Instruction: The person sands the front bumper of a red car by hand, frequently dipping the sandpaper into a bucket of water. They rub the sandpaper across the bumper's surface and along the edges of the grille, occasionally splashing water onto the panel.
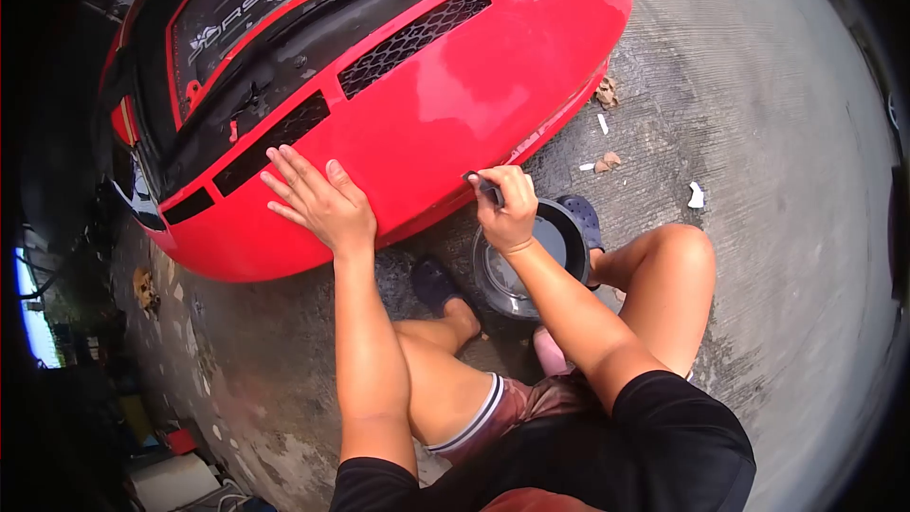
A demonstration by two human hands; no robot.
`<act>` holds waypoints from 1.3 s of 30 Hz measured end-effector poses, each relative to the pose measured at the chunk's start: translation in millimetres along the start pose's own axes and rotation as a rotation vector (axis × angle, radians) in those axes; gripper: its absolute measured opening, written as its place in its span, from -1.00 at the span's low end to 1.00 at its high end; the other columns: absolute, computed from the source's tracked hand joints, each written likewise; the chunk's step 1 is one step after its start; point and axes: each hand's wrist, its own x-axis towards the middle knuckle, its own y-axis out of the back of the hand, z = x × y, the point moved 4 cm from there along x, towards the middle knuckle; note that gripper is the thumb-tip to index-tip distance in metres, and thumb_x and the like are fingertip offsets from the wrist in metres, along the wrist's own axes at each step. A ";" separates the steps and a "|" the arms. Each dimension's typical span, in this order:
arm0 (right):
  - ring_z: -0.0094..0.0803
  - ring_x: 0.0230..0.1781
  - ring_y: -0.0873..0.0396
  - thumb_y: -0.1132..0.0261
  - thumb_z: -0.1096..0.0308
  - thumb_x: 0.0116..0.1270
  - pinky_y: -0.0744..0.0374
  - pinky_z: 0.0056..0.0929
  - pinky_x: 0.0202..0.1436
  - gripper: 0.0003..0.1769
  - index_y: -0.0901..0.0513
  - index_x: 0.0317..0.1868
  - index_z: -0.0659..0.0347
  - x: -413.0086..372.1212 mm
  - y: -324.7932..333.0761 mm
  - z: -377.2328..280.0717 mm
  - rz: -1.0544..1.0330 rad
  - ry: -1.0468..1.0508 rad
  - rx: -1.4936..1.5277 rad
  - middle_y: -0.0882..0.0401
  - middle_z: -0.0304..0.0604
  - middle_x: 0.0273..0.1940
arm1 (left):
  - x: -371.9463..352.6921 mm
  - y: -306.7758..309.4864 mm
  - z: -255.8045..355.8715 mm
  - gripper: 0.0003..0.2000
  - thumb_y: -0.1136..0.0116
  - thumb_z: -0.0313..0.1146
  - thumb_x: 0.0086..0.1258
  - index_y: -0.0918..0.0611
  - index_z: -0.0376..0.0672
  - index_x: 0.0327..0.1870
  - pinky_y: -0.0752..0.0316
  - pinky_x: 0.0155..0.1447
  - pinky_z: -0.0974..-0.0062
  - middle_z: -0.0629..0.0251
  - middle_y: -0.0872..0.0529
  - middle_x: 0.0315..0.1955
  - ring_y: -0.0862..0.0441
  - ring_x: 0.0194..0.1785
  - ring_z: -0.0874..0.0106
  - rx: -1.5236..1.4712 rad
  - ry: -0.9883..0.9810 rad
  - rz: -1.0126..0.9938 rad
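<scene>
A glossy red car bumper [417, 152] spans the upper middle of the head view, with dark mesh grilles along its upper side and wet-looking patches on its surface. My left hand [327, 204] rests on the red panel with its fingers spread, the fingertips near a dark grille slot [275, 137]. Close to the lower edge of the bumper, my right hand [509, 209] is closed around a small black flat piece [490, 192]; I cannot tell what kind it is. Below that hand stands a dark round basin [507, 296], partly hidden by my right forearm.
Under the hood opening is a dark tray [275, 0] with PORSCHE lettering. My feet in dark clogs [436, 284] flank the basin on wet concrete [758, 133]. White scraps [697, 195] and brown crumpled bits [607, 92] lie right of the bumper. Boxes and clutter [175, 484] fill the lower left.
</scene>
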 end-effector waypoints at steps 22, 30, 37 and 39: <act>-0.03 -0.25 -0.85 -0.35 0.68 0.43 -0.93 -0.26 -0.25 -0.79 -0.57 0.01 0.56 -151.7 -5.4 77.2 -0.889 -1.542 0.562 -0.75 0.16 -0.12 | -41.6 20.3 -142.3 -0.14 0.19 0.31 0.71 0.01 -0.10 0.80 0.21 0.75 -0.27 -0.30 0.19 0.75 0.24 0.79 -0.24 -0.157 0.605 -0.025; -0.39 -0.42 -0.78 -0.49 0.26 0.43 -0.69 -0.33 -0.25 -0.69 -0.78 0.04 0.31 85.0 -102.6 -161.6 -1.030 -0.250 0.371 -0.84 -0.02 -0.32 | -53.9 0.3 -92.8 -0.11 0.11 0.16 0.72 0.11 -0.31 0.77 0.30 0.72 -0.39 -0.40 0.27 0.72 0.30 0.75 -0.41 -0.196 0.939 0.025; -0.16 -0.31 -0.79 -0.55 0.37 0.35 -0.69 -0.27 -0.19 -0.77 -0.75 -0.05 0.23 97.4 -69.7 -135.1 -0.762 0.245 0.061 -0.78 -0.01 -0.28 | -87.3 -27.3 44.6 -0.39 -0.21 0.15 0.48 -0.64 -0.09 0.38 0.25 0.74 -0.40 0.01 -0.61 0.43 -0.12 0.77 0.11 -0.211 -0.298 -0.196; -0.18 -0.29 -0.75 -0.59 0.43 0.31 -0.66 -0.28 -0.18 -0.78 -0.71 -0.14 0.25 94.8 -44.5 -100.5 -0.691 0.392 0.015 -0.73 -0.05 -0.26 | -82.1 -19.6 27.5 -0.39 -0.15 0.24 0.53 -0.59 0.17 0.50 0.24 0.73 -0.42 0.29 -0.37 0.67 -0.05 0.80 0.17 -0.120 -0.338 -0.009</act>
